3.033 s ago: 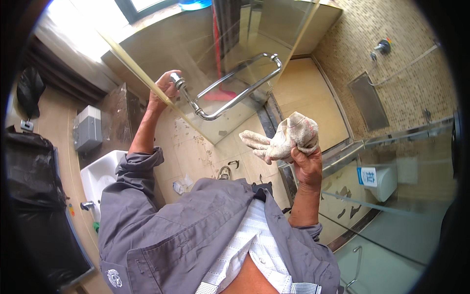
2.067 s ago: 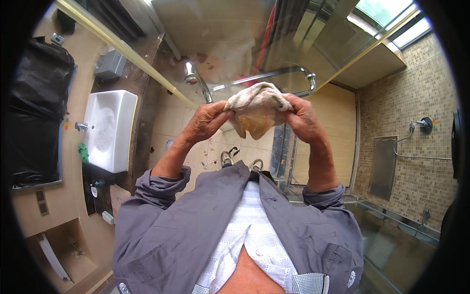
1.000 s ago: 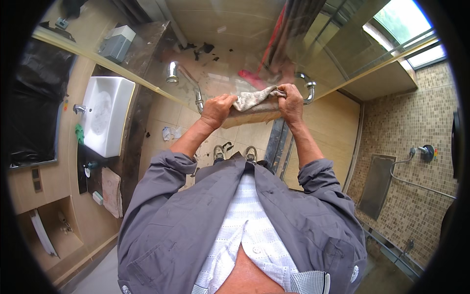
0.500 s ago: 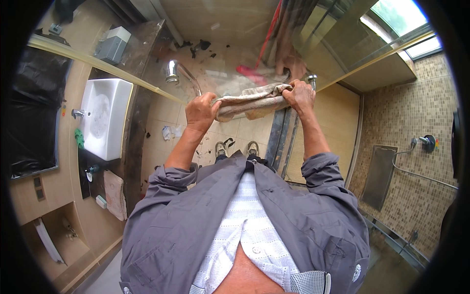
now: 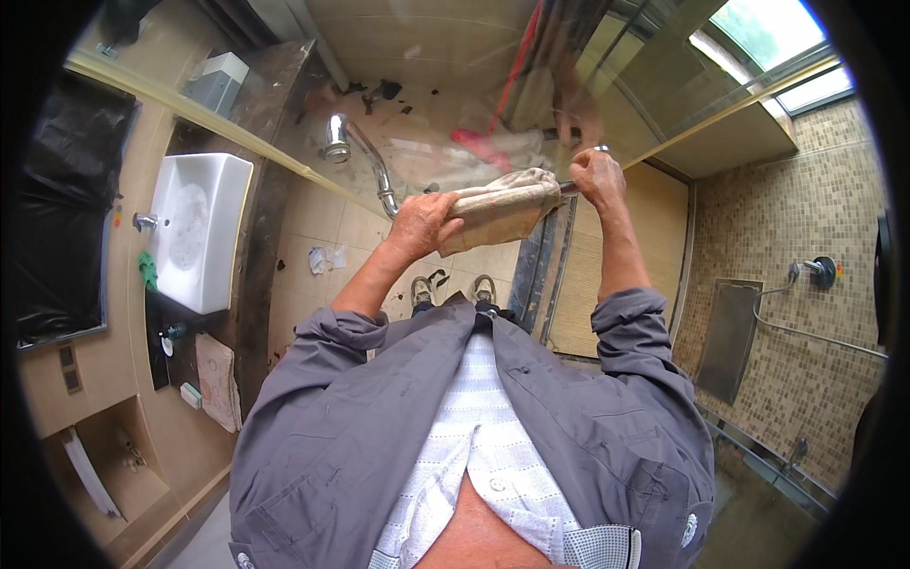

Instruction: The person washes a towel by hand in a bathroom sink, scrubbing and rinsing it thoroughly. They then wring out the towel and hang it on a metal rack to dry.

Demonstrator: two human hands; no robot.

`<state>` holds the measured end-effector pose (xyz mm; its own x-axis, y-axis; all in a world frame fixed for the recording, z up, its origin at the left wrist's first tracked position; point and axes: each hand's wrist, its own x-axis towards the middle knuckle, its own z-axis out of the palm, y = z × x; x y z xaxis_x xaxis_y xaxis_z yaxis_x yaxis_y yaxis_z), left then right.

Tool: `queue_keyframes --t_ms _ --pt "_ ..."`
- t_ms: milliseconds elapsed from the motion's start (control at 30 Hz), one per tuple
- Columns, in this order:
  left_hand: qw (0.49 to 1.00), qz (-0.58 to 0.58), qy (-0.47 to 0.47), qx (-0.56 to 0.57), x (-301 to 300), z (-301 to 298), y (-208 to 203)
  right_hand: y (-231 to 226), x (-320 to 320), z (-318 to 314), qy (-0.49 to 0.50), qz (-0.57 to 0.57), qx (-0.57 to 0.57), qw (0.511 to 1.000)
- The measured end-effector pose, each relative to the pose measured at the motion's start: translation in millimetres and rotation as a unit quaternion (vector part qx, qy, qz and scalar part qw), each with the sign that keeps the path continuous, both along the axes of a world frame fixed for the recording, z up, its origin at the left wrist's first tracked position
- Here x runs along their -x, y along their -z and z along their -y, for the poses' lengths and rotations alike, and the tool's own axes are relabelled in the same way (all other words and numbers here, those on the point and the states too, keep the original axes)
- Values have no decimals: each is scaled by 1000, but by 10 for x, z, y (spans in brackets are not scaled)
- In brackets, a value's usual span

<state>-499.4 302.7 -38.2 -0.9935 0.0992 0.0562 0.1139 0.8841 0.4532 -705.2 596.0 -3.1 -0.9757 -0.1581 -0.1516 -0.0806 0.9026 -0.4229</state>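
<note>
Our left hand [image 5: 424,226] has hold of the left end of a cloth [image 5: 507,197], its fingers [image 5: 445,211] closed over the bunched fabric. The cloth lies along the near bar of a bent metal handle [image 5: 382,179], with a fold hanging below it, in front of a glass panel [image 5: 251,142]. Our right hand [image 5: 599,178] sits just beyond the cloth's right end, apart from the fabric, its fingers curled round the handle; how hard they press we cannot tell

By our judgement the cloth is light, limp and soft, perhaps damp, though we cannot see that for sure. It would sag anywhere left unsupported, so we do best with a full fistful near each end, the thumb pressing the layers together. The handle looks rigid and smooth, likely slippery if wet; we would take it on the straight stretch of bar, where the fingers can wrap fully, rather than at the curved end. The glass we would treat as fragile, keeping knocks and sideways pulls off it. Beyond our left arm, a white basin [image 5: 197,232] stands on a dark worktop [image 5: 270,213]
</note>
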Motion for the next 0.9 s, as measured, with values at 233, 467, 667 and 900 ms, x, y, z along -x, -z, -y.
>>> queue_keyframes --t_ms 233,467,667,900 --pt "954 -262 -125 -78 -530 -28 -38 390 -923 -30 85 -145 256 952" --pt "870 -72 -356 -334 -748 -243 702 1069 -1000 229 114 -101 272 950" --pt "862 -16 -396 -317 -639 -210 648 1189 -1005 152 109 -60 257 958" --pt "863 -84 -345 -360 -955 -72 493 688 -986 -193 70 35 424 903"
